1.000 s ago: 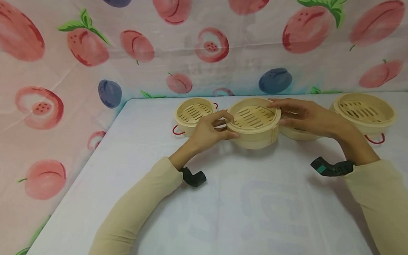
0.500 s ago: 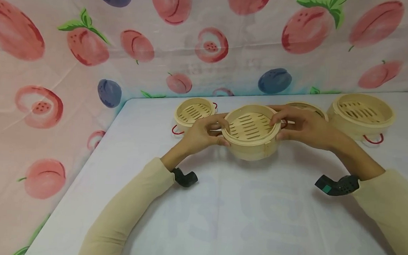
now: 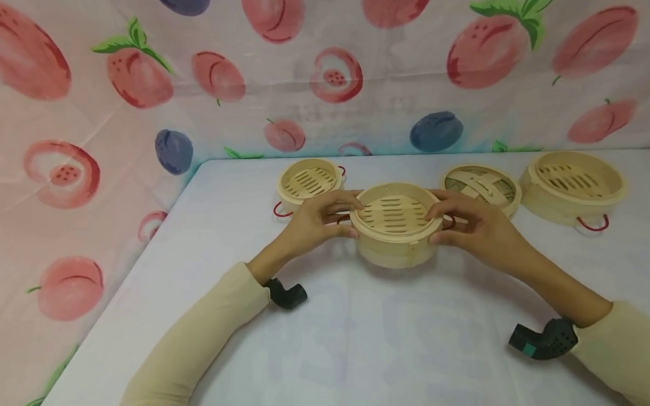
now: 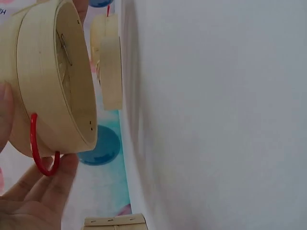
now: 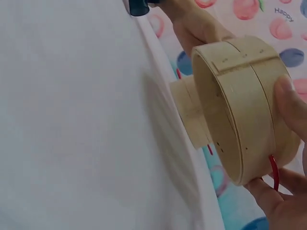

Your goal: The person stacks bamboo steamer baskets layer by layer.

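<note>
Bamboo steamer point(image 3: 389, 250), slats point(image 3: 392, 215) inside, between both hands point(image 3: 315, 223) point(image 3: 480, 230)

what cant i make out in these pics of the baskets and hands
Head view: part of the woven lid's near edge, hidden by the right hand.
Head view: part of the small basket's wall, hidden by the left hand.
Right wrist view: the left hand's fingertips, hidden behind the held basket.
Left wrist view: most of a basket, cut off by the bottom edge.
</note>
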`<state>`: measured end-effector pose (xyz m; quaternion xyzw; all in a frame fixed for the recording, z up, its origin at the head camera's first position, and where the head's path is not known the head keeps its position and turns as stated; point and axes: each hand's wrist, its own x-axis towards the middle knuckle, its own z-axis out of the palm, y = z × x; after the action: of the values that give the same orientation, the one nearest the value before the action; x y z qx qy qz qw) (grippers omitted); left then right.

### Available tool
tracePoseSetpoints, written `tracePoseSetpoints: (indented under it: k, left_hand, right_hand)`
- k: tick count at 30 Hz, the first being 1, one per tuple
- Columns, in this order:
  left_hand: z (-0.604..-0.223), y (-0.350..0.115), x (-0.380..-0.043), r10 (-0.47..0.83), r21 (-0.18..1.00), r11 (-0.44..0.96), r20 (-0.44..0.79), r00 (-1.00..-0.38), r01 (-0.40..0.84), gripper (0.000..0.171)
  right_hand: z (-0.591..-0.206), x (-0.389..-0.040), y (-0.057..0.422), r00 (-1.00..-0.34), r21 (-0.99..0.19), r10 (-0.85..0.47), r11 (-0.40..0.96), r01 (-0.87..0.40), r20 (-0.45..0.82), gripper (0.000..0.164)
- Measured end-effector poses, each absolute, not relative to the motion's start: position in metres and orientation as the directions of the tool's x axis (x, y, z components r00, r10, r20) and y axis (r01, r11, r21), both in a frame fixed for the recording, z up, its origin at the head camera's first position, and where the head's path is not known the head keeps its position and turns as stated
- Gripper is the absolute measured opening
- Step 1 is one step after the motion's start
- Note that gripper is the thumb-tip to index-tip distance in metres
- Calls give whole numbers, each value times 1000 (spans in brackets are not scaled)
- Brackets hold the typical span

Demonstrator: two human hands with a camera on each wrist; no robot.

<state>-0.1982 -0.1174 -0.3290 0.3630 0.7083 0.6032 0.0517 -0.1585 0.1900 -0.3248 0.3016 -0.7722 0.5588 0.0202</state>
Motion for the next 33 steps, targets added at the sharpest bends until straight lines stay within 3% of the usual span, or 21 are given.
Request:
tracePoseSetpoints:
  k: [10,18,33]
  left_hand:
    - [-338,-113,-191,586,872,40,375,-719,487,46]
    - [-348,-114,-190,579,896,94,305,-756,434,42]
    - [-357,-114,-191,580,864,74,369,-727,497,45]
  right_hand:
    - [-345,-147,181,-800,-802,-385,207,-560,459,33]
    - [-357,-148,180,-809,-794,-365,239,-559,460,35]
    - [-364,-147,179,-826,-807,-366,257,-532,429,39]
